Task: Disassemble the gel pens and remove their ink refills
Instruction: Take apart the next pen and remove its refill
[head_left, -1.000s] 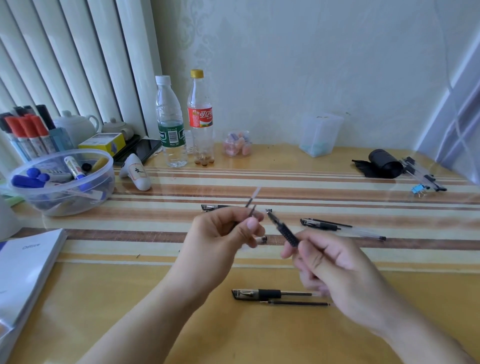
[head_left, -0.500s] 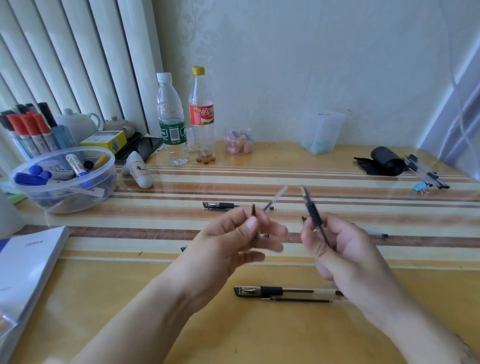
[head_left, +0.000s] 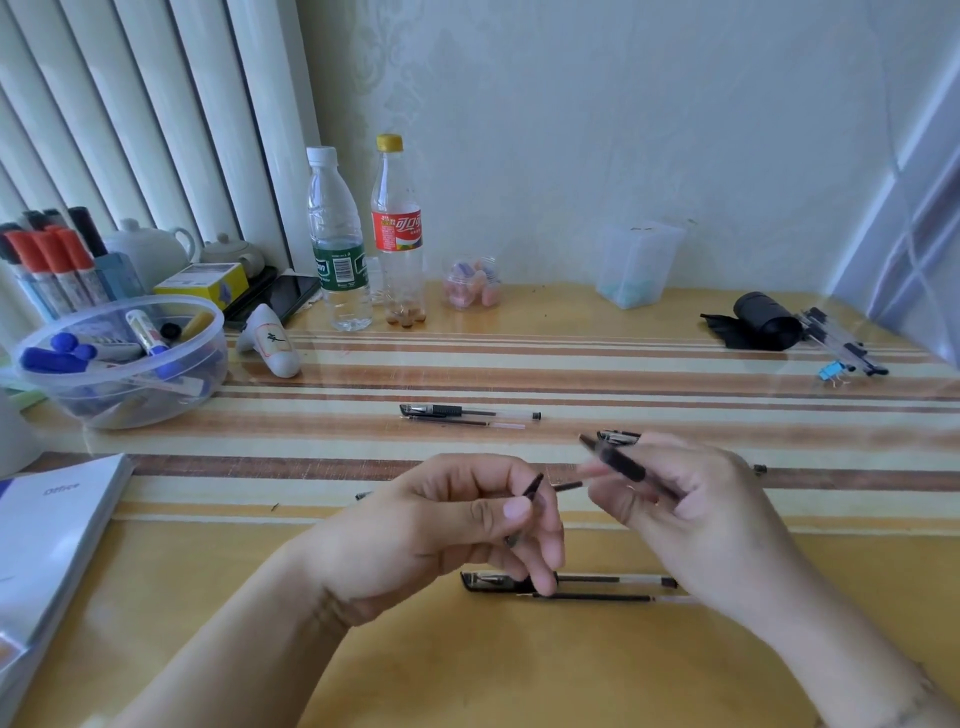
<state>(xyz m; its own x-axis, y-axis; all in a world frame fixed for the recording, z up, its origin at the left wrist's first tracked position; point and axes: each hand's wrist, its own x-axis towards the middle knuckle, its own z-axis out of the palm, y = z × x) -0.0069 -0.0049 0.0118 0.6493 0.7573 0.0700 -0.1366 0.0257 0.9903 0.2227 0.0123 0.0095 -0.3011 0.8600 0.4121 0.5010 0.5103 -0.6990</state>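
Observation:
My left hand (head_left: 457, 530) pinches a thin dark ink refill (head_left: 534, 487) between thumb and fingers, its end pointing up and right. My right hand (head_left: 696, 519) grips a gel pen barrel (head_left: 621, 464) with a black rubber sleeve; it is blurred and its tip points up-left. The two parts are apart, with a small gap between the hands. A capped pen (head_left: 467, 411) with a loose refill (head_left: 467, 423) beside it lies farther back. Another pen (head_left: 613, 579) and refill (head_left: 587, 597) lie under my hands. A third pen's cap (head_left: 618, 436) peeks out behind my right hand.
A clear bowl of markers (head_left: 119, 364) stands at the left, a white booklet (head_left: 47, 535) at the near left. Two bottles (head_left: 337, 244), a small jar and a clear tub line the back wall. A black roll (head_left: 763, 322) and clips lie at the far right.
My right hand has tilted the barrel from upright to point up-left and brought it closer to my left hand. The refill in my left hand has swung lower.

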